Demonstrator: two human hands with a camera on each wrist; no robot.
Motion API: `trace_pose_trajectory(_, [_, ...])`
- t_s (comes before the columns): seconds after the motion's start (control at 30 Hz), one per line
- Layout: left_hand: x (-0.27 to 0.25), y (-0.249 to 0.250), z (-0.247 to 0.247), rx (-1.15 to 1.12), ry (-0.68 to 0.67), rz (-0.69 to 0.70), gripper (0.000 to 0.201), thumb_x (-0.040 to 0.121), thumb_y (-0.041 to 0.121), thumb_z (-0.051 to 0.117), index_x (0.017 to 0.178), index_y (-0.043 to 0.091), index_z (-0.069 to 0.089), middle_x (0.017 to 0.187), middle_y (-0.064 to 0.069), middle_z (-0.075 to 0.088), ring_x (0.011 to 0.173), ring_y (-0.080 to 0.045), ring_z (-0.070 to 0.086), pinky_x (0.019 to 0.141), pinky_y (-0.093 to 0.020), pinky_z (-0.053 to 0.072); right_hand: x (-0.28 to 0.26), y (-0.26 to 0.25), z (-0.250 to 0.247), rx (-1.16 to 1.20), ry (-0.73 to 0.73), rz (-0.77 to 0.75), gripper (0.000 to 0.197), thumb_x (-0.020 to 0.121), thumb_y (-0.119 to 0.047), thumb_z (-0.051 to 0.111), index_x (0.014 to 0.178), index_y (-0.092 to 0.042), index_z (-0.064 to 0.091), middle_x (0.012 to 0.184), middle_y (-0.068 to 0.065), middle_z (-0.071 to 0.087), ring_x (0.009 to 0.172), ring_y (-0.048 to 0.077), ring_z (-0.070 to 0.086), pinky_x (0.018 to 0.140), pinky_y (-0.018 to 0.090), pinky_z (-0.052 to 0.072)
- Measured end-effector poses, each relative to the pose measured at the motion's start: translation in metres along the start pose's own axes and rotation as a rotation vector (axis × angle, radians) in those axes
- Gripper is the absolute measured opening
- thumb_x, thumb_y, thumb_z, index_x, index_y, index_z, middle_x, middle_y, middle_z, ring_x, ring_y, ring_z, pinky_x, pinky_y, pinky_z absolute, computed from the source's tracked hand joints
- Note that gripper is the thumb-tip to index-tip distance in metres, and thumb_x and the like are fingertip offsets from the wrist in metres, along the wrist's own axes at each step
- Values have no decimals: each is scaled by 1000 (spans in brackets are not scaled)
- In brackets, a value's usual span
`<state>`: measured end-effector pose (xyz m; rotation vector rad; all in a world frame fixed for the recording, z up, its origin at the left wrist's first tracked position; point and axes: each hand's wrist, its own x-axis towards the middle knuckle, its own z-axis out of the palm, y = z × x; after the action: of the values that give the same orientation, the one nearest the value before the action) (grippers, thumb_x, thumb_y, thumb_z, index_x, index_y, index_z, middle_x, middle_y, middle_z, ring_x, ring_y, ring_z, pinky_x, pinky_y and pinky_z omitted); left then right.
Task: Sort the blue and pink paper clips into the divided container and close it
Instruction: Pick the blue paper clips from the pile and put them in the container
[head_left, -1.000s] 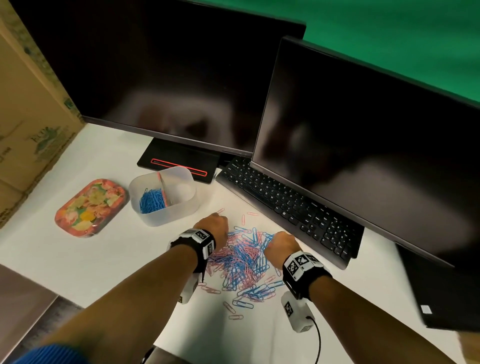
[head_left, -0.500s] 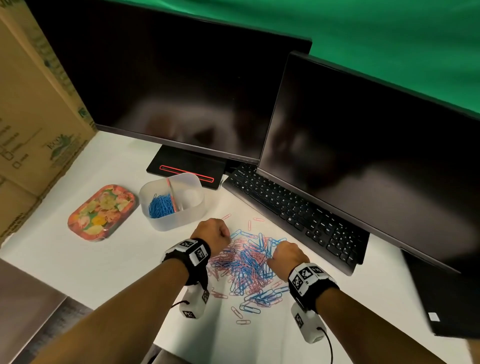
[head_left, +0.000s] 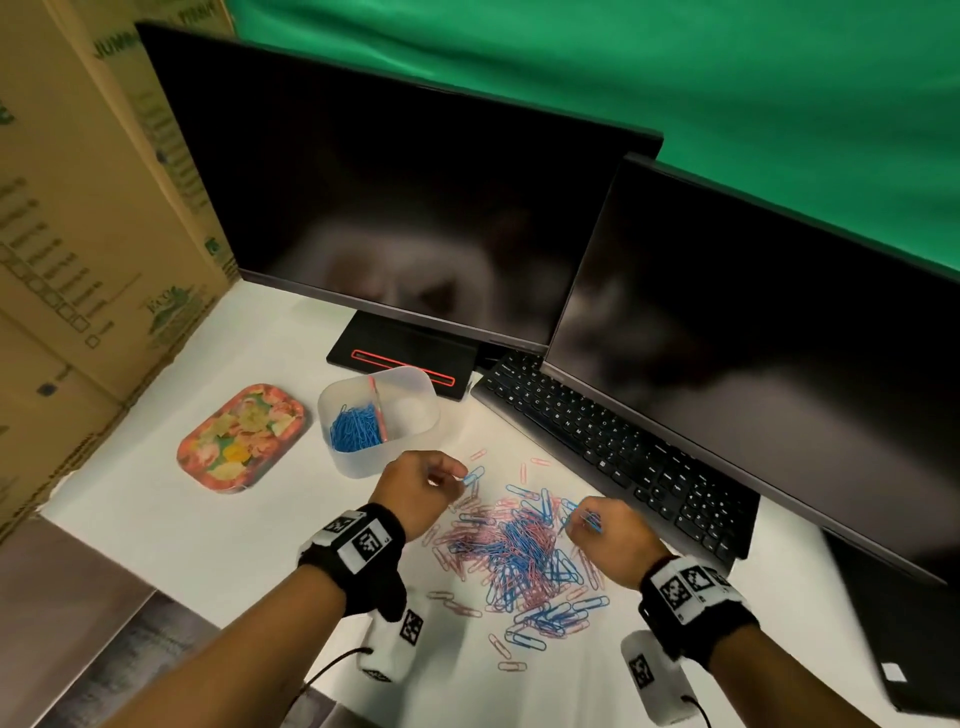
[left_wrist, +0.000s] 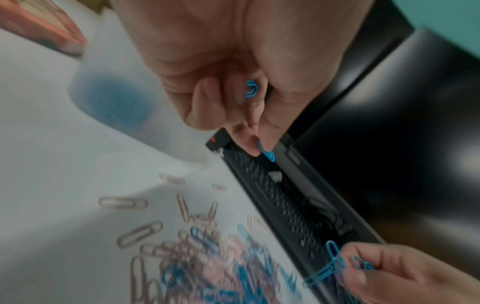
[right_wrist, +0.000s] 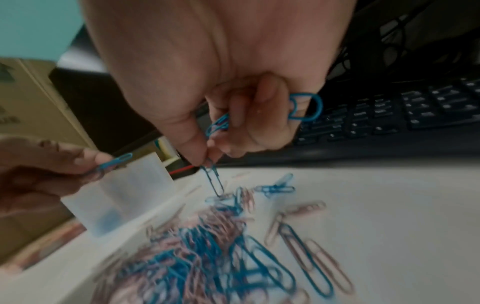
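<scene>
A mixed pile of blue and pink paper clips (head_left: 511, 551) lies on the white table between my hands. My left hand (head_left: 421, 488) hovers at the pile's left edge, pinching a blue clip (left_wrist: 265, 151) between thumb and finger, with another tucked in the curled fingers. My right hand (head_left: 605, 530) is at the pile's right edge, holding several blue clips (right_wrist: 219, 123) and pinching one (right_wrist: 214, 179) that hangs down to the pile. The translucent divided container (head_left: 410, 434) stands open behind my left hand, with blue clips (head_left: 356, 428) in its left compartment; the right one looks empty.
A floral lid (head_left: 241, 436) lies left of the container. A black keyboard (head_left: 613, 452) runs along the right behind the pile, under two dark monitors (head_left: 395, 208). A cardboard box (head_left: 78, 234) walls the left side. The table's front edge (head_left: 249, 613) is near my forearms.
Both hands have lifted slightly from the pile with blue clips in their fingers. The camera has come closer and tilted up a little.
</scene>
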<state>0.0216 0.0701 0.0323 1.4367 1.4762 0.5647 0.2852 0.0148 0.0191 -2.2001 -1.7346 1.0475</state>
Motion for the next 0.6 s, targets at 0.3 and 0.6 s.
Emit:
trace_pose_trajectory(0.3, [2,10,-92,-211,255,-138,13,88,4,59,88,9,70,70,3,59,56,-9,42,69,-24,39,13,-116,-7,307,46,-315,12,78,-18,66,68,-24,61,88,-6,69,68,16,58,75,35,49])
trace_pose_trajectory(0.6, [36,7,-133,-40,207,-309,20,83,10,53,88,4,71,78,-13,64,60,-24,54,52,-20,42,66,-242,31,395,-113,-195,14,75,-11,66,65,-10,58,40,-5,36,35,12,30,39,17,23])
